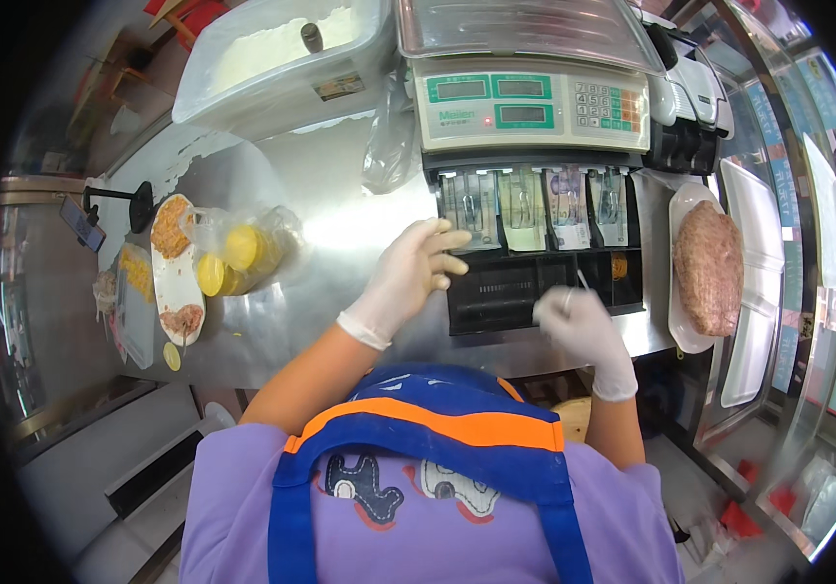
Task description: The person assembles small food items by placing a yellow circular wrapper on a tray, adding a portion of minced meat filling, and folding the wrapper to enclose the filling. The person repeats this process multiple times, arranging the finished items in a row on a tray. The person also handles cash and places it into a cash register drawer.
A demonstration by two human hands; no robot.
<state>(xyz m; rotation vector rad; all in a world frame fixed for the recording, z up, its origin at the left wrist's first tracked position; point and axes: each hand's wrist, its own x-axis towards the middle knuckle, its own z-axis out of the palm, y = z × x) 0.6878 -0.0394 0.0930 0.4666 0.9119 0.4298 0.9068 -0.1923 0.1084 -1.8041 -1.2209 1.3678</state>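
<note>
Loosely spread fingers show on the left hand (408, 274), which wears a pale glove and appears to hold nothing. From the head camera, it hovers just beside the left edge of a black cash drawer (476, 319), pulled out beneath a scale (535, 136) on a metal counter (340, 219). The right hand (581, 329), also gloved, is curled over the drawer's front; blur hides whether anything is pinched there. Banknotes (522, 209) lie under clips in four rear compartments, and coins (619, 266) sit in a front compartment at the right.

Likely trouble is dirt: gloves that touch money could carry it to the uncovered meat (707, 268), which rests on a white tray just right of the drawer. A careless swing of the right hand might also bump that tray. Fingers near the drawer's edge could be pinched if it slid in.
</note>
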